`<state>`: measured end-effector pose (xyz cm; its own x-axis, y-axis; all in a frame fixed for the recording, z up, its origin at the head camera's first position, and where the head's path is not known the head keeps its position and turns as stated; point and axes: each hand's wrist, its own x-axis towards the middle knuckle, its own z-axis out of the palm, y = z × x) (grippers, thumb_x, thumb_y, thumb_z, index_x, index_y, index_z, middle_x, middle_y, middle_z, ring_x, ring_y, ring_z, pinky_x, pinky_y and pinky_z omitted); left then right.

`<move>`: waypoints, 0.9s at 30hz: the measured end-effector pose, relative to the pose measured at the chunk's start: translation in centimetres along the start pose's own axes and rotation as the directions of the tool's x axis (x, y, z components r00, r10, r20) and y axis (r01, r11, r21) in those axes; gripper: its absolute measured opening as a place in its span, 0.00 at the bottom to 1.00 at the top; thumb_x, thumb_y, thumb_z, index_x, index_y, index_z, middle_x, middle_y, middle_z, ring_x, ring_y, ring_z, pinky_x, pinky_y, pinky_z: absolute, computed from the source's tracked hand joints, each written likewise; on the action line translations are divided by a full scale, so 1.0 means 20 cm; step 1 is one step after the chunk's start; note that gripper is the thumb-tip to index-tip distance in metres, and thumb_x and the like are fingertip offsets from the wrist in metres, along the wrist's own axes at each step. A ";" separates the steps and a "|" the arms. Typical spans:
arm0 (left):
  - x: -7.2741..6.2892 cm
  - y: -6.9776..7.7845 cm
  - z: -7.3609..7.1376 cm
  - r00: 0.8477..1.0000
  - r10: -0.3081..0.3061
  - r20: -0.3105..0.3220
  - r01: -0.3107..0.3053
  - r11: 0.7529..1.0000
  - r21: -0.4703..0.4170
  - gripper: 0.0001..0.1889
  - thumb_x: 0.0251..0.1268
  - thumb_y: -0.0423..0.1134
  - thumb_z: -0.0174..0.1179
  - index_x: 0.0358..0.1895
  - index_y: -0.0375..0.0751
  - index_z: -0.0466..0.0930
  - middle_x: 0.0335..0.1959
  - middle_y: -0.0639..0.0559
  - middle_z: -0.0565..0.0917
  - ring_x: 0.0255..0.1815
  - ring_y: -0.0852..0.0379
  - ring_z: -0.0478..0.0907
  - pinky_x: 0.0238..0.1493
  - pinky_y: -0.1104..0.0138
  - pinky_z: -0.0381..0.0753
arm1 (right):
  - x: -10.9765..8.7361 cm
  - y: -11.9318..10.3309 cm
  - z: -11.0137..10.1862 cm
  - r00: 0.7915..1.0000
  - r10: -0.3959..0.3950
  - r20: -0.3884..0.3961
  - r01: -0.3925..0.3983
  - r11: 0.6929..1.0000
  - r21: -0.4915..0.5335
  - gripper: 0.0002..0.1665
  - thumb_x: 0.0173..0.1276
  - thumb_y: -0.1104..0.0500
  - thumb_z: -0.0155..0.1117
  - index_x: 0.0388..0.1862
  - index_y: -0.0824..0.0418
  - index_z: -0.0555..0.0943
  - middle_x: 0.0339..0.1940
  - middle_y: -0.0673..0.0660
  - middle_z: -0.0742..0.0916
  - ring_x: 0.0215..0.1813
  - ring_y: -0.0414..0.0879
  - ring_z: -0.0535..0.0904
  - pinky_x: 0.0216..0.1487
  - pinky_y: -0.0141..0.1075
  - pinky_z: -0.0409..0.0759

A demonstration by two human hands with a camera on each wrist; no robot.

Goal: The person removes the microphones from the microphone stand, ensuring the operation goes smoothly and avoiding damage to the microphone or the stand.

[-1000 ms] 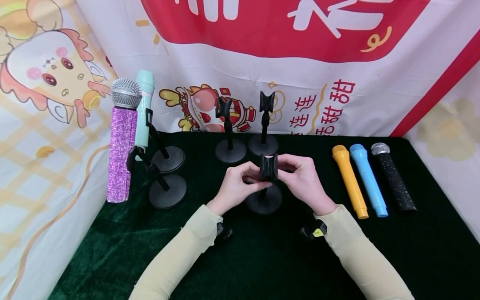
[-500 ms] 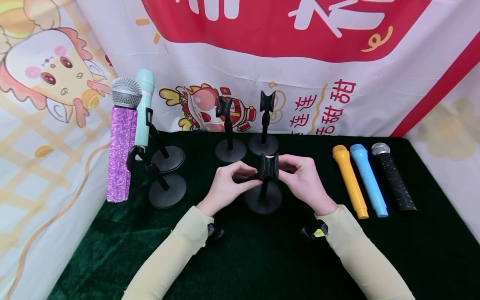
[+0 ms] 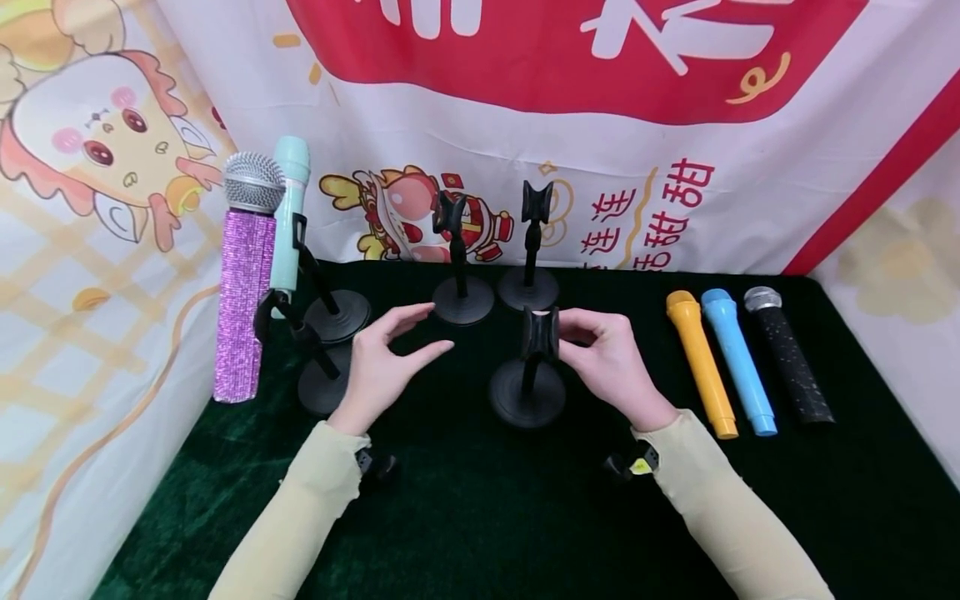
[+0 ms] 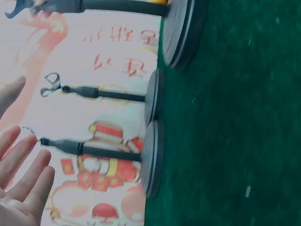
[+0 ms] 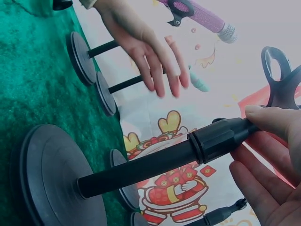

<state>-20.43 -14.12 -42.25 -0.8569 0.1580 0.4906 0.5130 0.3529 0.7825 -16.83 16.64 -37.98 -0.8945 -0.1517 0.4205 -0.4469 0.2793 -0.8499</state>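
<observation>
Centrally, before us, the front stand (image 3: 512,398) rests upright on the green cloth (image 3: 480,517); the right hand (image 3: 611,367) pinches its neck (image 5: 221,140) just below the clip (image 3: 540,335), while the left hand (image 3: 378,362), fingers wide, hovers well apart from it, near two stands (image 3: 337,318) bearing microphones (image 3: 246,308)

In the head view, the left hand (image 3: 381,365) covers part of one round base (image 3: 318,388), the purple microphone (image 3: 245,308) hides a strip of the mint microphone (image 3: 287,237), and the clip (image 3: 541,335) of the front stand (image 3: 525,403) hides the tips of the right hand (image 3: 609,367). The top edge cuts through the large white characters (image 3: 697,37). At left wrist, that stand runs off the top and the red lettering (image 4: 124,35) is washed out; at right wrist, its bottom is cropped.
</observation>
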 end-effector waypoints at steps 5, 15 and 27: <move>-0.02 0.01 -0.11 0.998 -0.037 -0.053 0.038 0.999 0.019 0.27 0.57 0.48 0.77 0.61 0.58 0.82 0.59 0.66 0.82 0.60 0.64 0.77 0.64 0.63 0.76 | 0.00 0.01 -0.01 1.000 -0.013 0.003 0.013 1.000 0.000 0.10 0.65 0.66 0.75 0.45 0.59 0.90 0.38 0.50 0.90 0.41 0.45 0.87 0.47 0.35 0.86; -0.12 0.15 -0.25 0.982 -0.064 -0.176 0.065 0.998 -0.002 0.27 0.56 0.29 0.76 0.60 0.39 0.81 0.60 0.52 0.83 0.61 0.54 0.80 0.65 0.59 0.75 | 0.00 0.00 -0.01 1.000 -0.018 0.009 0.018 1.000 -0.008 0.11 0.64 0.66 0.76 0.46 0.58 0.90 0.40 0.49 0.90 0.41 0.45 0.87 0.46 0.35 0.86; -0.25 0.12 -0.36 0.947 -0.147 -0.286 0.160 0.987 0.022 0.25 0.59 0.30 0.75 0.61 0.39 0.81 0.59 0.48 0.84 0.57 0.47 0.81 0.63 0.64 0.76 | 0.01 0.01 -0.01 0.999 0.015 0.040 -0.015 1.000 0.000 0.13 0.64 0.66 0.76 0.48 0.60 0.89 0.41 0.52 0.90 0.42 0.45 0.86 0.46 0.34 0.85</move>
<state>-14.48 -20.77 -39.99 -0.8728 -0.1658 0.4590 0.3683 0.3934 0.8424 -17.05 16.99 -38.09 -0.8998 -0.1855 0.3948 -0.4336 0.2811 -0.8561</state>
